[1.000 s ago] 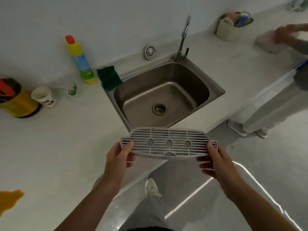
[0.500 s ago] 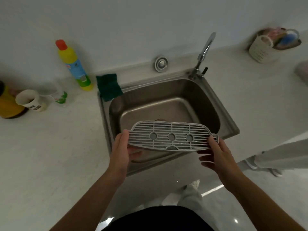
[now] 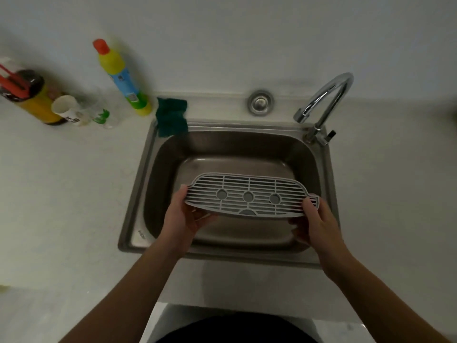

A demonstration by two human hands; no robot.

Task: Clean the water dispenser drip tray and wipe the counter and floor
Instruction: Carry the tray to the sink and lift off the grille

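A grey slatted drip tray (image 3: 249,195) with three round holes hangs level over the basin of the steel sink (image 3: 138,194). My left hand (image 3: 184,215) grips its left end, thumb on top and fingers underneath. My right hand (image 3: 317,221) grips its right end the same way. The sink's drain is hidden behind the tray. A chrome tap (image 3: 326,100) curves over the sink's back right corner. A dark green cloth (image 3: 171,116) lies over the back left rim of the sink.
On the pale counter (image 3: 61,206) at the back left stand a yellow cleaner bottle with a red cap (image 3: 122,78), a yellow can (image 3: 29,95), a white paper cup (image 3: 65,108) and a small clear cup (image 3: 102,117). A round steel fitting (image 3: 261,102) sits behind the sink.
I have stepped up square to the sink, and the tray, held in both hands throughout, has moved from in front of the counter edge to over the basin. The other person has left view.
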